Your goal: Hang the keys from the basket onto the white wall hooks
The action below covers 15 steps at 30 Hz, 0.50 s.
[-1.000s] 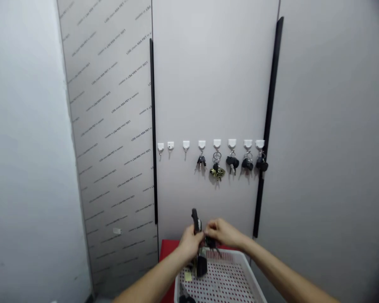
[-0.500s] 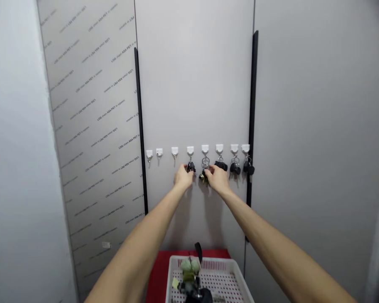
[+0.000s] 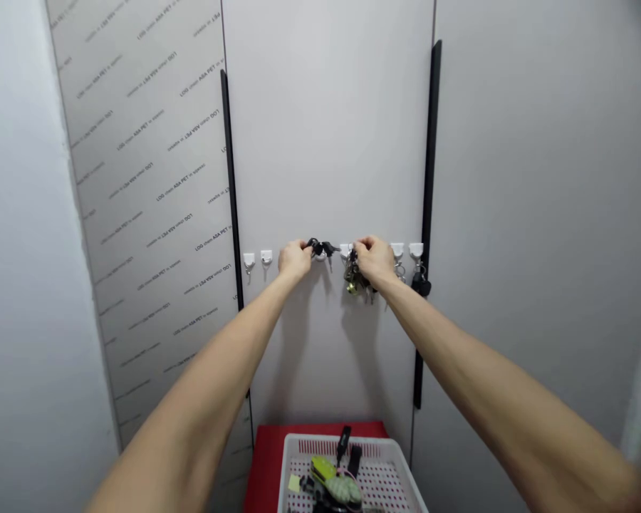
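My left hand [image 3: 295,261] pinches a bunch of black-headed keys [image 3: 328,249] at the row of white wall hooks, lifted to hook height and partly covering a hook. Close by on the right, my right hand [image 3: 374,261] is closed on a second key bunch [image 3: 352,276], which has a brass-coloured piece hanging at its lower end. The hook behind this bunch [image 3: 345,250] shows only in part. My right hand hides the hook and keys behind it. Further right, black-headed keys [image 3: 421,282] hang from the end hook [image 3: 416,250].
Two hooks at the left carry no keys, such as this white hook [image 3: 266,256]. Below stands a white perforated basket [image 3: 403,456] with a yellow-green item and black items, on a red surface [image 3: 264,456]. Long black handles [image 3: 431,178] run down the panel's sides.
Both hands have risen to hook level, lifting the two key bunches. My left hand has shifted slightly left and its keys now stick out sideways. The view has moved a little.
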### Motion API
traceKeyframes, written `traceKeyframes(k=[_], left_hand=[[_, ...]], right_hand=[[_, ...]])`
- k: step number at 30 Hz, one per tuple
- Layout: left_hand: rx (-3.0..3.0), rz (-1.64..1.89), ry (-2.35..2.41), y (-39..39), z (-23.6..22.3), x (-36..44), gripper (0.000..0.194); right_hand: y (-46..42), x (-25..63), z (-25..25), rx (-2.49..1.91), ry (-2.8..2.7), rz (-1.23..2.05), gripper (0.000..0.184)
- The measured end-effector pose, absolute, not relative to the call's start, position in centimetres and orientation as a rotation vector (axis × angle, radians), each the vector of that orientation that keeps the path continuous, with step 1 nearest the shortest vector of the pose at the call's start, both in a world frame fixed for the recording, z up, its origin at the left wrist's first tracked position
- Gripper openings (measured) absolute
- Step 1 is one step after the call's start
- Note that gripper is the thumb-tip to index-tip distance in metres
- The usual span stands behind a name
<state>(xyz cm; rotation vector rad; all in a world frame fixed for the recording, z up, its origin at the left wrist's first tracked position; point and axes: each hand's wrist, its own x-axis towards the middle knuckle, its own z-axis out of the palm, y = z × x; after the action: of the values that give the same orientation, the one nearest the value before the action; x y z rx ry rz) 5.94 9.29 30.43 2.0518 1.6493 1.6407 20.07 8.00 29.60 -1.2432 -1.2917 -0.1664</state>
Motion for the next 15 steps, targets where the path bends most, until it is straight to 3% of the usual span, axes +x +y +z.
traceKeyframes(k=[5, 10, 15], left_hand=[[2.191, 1.644, 1.57, 9.0, 32.1, 5.7, 0.02], [2.362, 1.109, 1.493, 8.4, 32.4, 5.4, 0.011], [2.205, 1.432, 1.494, 9.0, 32.8, 5.6, 0.012]], right_hand=[[8.9, 20.6, 31.5, -1.25, -1.323, -0.217, 0.02], [9.3, 21.0, 31.3, -1.449, -1.555, -0.099, 0.013], [9.8, 20.7, 31.8, -1.269, -1.404, -0.216, 0.018]])
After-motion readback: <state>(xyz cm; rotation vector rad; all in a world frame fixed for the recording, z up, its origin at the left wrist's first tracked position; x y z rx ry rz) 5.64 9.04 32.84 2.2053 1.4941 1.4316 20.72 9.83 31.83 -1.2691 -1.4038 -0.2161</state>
